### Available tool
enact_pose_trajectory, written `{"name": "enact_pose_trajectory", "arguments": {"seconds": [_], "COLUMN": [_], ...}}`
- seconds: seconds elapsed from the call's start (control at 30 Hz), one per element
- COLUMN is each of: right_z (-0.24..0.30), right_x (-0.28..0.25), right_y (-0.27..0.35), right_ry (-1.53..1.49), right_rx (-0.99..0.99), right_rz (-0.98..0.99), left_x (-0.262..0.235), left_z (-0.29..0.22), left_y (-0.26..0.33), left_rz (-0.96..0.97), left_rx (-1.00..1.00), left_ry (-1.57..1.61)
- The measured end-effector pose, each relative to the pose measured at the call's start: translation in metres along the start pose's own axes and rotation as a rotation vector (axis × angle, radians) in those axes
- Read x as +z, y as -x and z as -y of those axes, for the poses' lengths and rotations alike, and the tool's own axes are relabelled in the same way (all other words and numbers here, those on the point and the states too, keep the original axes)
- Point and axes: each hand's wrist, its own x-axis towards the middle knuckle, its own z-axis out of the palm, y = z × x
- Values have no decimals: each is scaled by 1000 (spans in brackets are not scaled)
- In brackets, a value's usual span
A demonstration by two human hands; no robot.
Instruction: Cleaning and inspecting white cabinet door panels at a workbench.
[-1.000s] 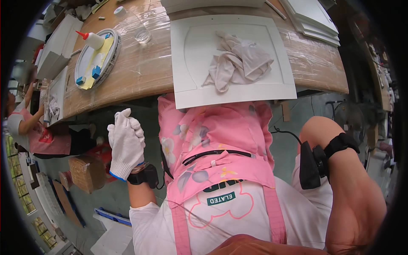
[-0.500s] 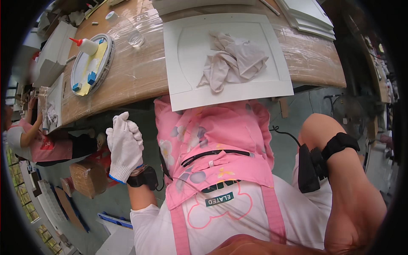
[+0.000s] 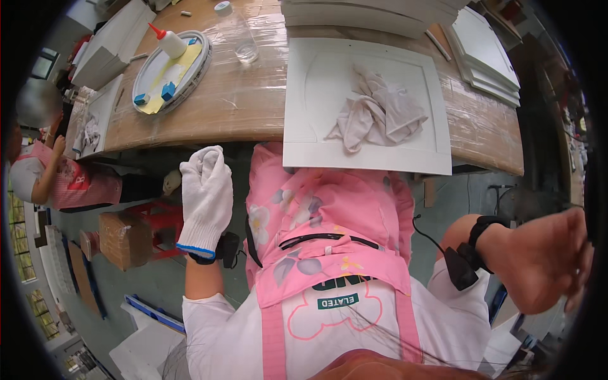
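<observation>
My left hand (image 3: 207, 196), in a white knitted glove with a blue-edged cuff, is raised beside the pink apron, just off the table's front edge. Its fingers are curled closed, and whatever they may hold is hidden. Bare and lifted out at the far right, my right hand (image 3: 546, 261) has its fingers apart, slightly blurred, with nothing seen in them. Neither hand touches the white panel (image 3: 310, 149), which lies on the table in front of me and juts past its edge. A crumpled pale cloth (image 3: 380, 114) rests on that panel.
A round white lid (image 3: 152, 68) carries a red-tipped glue bottle (image 3: 170, 44) and blue blocks (image 3: 168, 91). Beside it lies a clear bottle (image 3: 244, 44). Stacked white panels (image 3: 484, 57) stand at the back right. Another person (image 3: 69, 174) works at the left.
My view has shifted, so the table and panel appear farther right. My right hand has swung outward and down from near my head. The left glove stays raised with curled fingers.
</observation>
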Motion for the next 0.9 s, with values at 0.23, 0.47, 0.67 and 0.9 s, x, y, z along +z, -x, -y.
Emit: {"name": "enact_pose_trajectory", "arguments": {"seconds": [0.23, 0.47, 0.67, 0.9], "right_z": [-51, -31, -38, -44], "right_x": [44, 75, 62, 64], "right_y": [196, 228, 255, 264], "right_ry": [-11, -514, -499, -472], "right_rx": [1760, 1593, 2168, 2263], "right_rz": [745, 1208, 595, 296], "left_x": [22, 31, 32, 37], "left_z": [-18, -14, -7, -17], "left_y": [-8, -46, -48, -20], "left_rz": [-180, -140, -27, 222], "left_rx": [446, 470, 403, 152], "left_ry": [-546, -513, -309, 218]}}
